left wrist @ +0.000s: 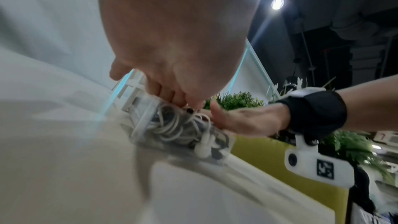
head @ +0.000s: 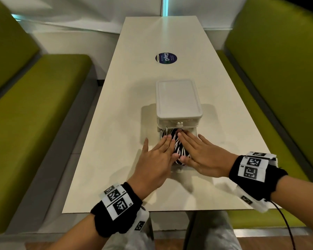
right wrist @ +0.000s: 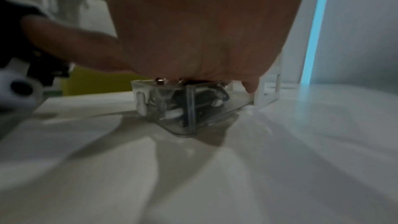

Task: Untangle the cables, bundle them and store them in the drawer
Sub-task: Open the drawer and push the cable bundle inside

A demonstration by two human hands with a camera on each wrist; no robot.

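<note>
Booth with green benches, pale counter (head: pixel 116 123): left hand (head: pixel 156 159) and right hand (head: pixel 201 156) are lying flat and open, pressing the cables (head: pixel 179 150) into the pulled-out drawer (right wrist: pixel 215 111), whose long axis is pointing straight ahead into the white organizer (head: pixel 178 100).

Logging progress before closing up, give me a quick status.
Left hand and right hand flat, pressing black and white coiled cables into clear plastic drawer. Drawer pulled out. Nothing in the way.

Black wristbands (head: pixel 116 210) with white coded tags
</note>
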